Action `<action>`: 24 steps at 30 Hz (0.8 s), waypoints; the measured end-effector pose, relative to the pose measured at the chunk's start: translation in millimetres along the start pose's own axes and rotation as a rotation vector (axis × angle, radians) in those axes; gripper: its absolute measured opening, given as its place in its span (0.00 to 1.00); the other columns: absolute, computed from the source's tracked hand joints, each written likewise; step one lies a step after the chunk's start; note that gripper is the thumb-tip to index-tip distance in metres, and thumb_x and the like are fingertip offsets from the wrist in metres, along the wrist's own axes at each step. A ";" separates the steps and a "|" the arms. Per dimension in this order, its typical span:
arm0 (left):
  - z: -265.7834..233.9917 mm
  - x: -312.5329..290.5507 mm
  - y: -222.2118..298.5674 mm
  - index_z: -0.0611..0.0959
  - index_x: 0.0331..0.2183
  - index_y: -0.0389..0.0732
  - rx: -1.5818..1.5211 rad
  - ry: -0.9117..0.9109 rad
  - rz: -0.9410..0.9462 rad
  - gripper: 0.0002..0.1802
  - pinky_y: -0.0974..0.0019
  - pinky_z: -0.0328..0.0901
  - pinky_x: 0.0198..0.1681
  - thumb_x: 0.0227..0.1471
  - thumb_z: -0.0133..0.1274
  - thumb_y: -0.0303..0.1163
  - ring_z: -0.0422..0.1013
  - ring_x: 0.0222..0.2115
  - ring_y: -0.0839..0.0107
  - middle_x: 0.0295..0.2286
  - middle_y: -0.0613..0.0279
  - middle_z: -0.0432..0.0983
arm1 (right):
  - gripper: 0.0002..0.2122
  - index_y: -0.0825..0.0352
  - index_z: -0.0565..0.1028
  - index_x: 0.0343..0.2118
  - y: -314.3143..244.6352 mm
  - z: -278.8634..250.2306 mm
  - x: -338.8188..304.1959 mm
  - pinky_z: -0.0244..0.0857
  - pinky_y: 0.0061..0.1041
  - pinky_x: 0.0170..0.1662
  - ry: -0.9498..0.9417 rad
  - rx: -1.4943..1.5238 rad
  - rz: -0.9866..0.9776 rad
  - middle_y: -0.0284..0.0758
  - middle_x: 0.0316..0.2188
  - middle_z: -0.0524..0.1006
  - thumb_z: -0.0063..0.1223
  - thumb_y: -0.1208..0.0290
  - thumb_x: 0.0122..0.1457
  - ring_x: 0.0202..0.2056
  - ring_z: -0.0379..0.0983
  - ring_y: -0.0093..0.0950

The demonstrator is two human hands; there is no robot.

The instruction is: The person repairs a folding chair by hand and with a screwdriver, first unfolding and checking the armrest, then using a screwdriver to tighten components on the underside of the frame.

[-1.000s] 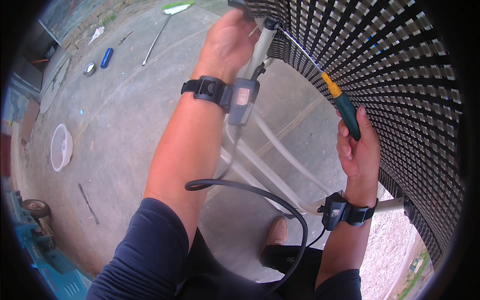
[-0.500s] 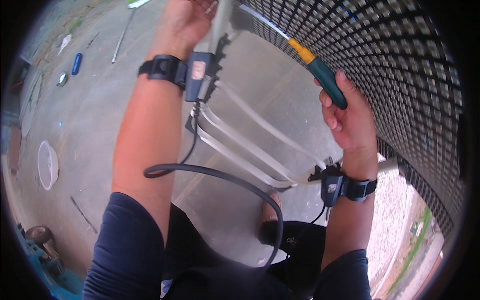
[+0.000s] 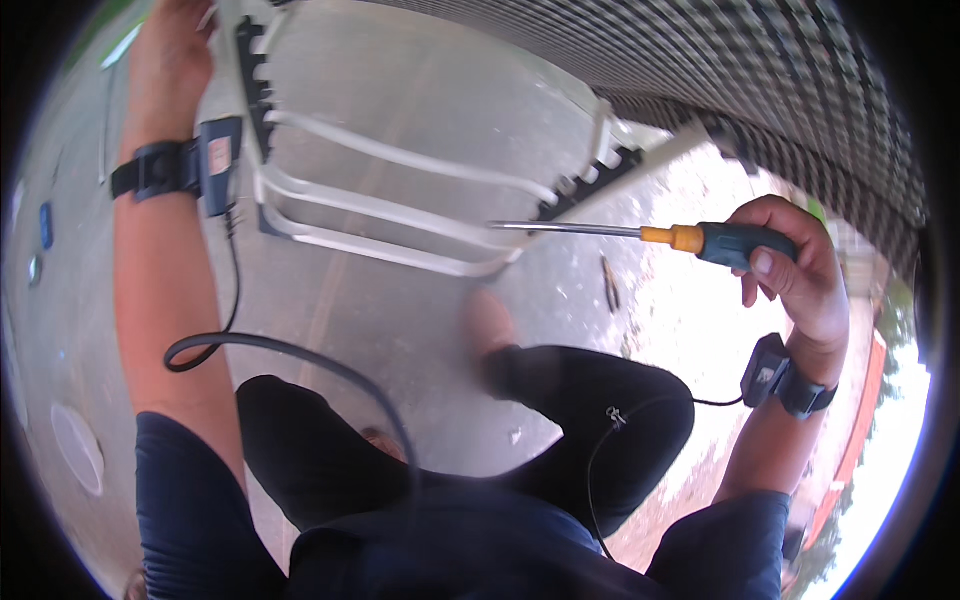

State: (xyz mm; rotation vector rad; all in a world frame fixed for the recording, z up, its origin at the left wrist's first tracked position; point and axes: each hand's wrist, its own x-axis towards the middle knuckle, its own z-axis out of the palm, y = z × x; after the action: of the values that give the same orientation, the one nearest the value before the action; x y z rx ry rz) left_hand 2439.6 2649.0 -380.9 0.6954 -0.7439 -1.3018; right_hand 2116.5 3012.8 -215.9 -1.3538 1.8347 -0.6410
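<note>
My right hand point(image 3: 808, 275) is closed round the dark green handle of a screwdriver point(image 3: 685, 238) with a yellow collar. Its metal shaft points left, and the tip overlaps the white tubes in view; whether it touches them I cannot tell. Those tubes belong to a frame point(image 3: 400, 211) with black notched strips point(image 3: 258, 100) on both sides, joined to a dark and pale woven mesh panel point(image 3: 740, 75). At the upper left, my left hand point(image 3: 178, 55) is beside the frame's left tube. Its fingers are blurred and partly cut off by the picture's edge.
A long dark tool point(image 3: 610, 284), perhaps pliers, lies on the concrete floor past my knee. Farther left are a white basin point(image 3: 78, 450), a blue cylinder point(image 3: 46, 225) and a small round thing point(image 3: 35, 270). A black cable point(image 3: 300, 350) hangs from my left wrist device.
My right hand has drawn the screwdriver away from the mesh, and its shaft now points left. The frame and my left hand appear farther left in the picture; the view has shifted.
</note>
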 end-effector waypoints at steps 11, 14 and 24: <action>-18.0 -3.0 -27.3 0.80 0.42 0.35 0.936 -0.214 0.270 0.23 0.68 0.62 0.45 0.55 0.51 0.47 0.71 0.39 0.68 0.38 0.56 0.78 | 0.21 0.67 0.71 0.44 101.9 -81.1 -206.2 0.66 0.14 0.27 0.573 0.031 0.450 0.32 0.29 0.77 0.59 0.57 0.53 0.28 0.76 0.21; -15.8 -8.8 -19.9 0.80 0.41 0.38 1.136 -0.177 0.302 0.23 0.68 0.62 0.42 0.56 0.50 0.48 0.71 0.35 0.68 0.32 0.58 0.78 | 0.16 0.66 0.71 0.38 159.9 -40.7 -268.5 0.72 0.23 0.31 0.655 0.286 0.612 0.35 0.31 0.77 0.59 0.62 0.50 0.29 0.77 0.26; -46.4 23.7 -15.1 0.79 0.45 0.42 0.871 -0.373 0.047 0.19 0.69 0.59 0.51 0.60 0.47 0.44 0.68 0.44 0.75 0.40 0.66 0.76 | 0.09 0.68 0.76 0.33 389.6 61.4 -153.9 0.66 0.19 0.24 0.495 0.291 0.839 0.28 0.21 0.73 0.59 0.73 0.49 0.20 0.69 0.20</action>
State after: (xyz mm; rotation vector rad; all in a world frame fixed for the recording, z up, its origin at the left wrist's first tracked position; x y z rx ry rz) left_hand 2470.8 2625.0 -418.2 1.1193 -1.6641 -1.0417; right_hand 1967.5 3283.4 -505.3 -0.1624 2.3337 -0.7649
